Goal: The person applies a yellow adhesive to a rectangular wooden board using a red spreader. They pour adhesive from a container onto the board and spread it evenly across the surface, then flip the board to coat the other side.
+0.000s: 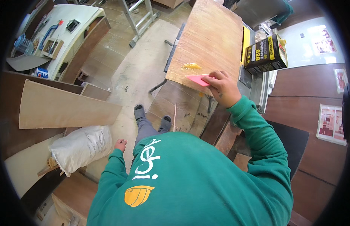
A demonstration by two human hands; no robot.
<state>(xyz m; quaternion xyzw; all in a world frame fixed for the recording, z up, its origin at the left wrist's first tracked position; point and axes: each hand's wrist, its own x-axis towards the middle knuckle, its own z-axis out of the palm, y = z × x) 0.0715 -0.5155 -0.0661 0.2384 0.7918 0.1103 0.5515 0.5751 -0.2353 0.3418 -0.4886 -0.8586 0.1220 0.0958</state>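
My right hand point(223, 87) grips a pink plastic spreader point(198, 80) between thumb and fingers. The spreader's edge is at the near end of a plywood panel point(204, 42). A pool of amber adhesive point(191, 66) lies on the panel just beyond the spreader, and part of the wood around it looks wet. My left hand point(120, 144) hangs low at my side with its fingers loosely curled, near a white woven sack point(83, 147); whether the fingers are closed is unclear. To the right of the panel stands a black and yellow can of contact adhesive point(266, 55).
The panel rests on a folding stand with black legs point(158, 86). An aluminium ladder point(138, 21) stands beyond it. At left, a leaning board point(64, 106) sits below a white worktop point(76, 17) with tools. Brown panels point(305, 113) line the right side. A thin wooden strip point(175, 115) lies by my feet.
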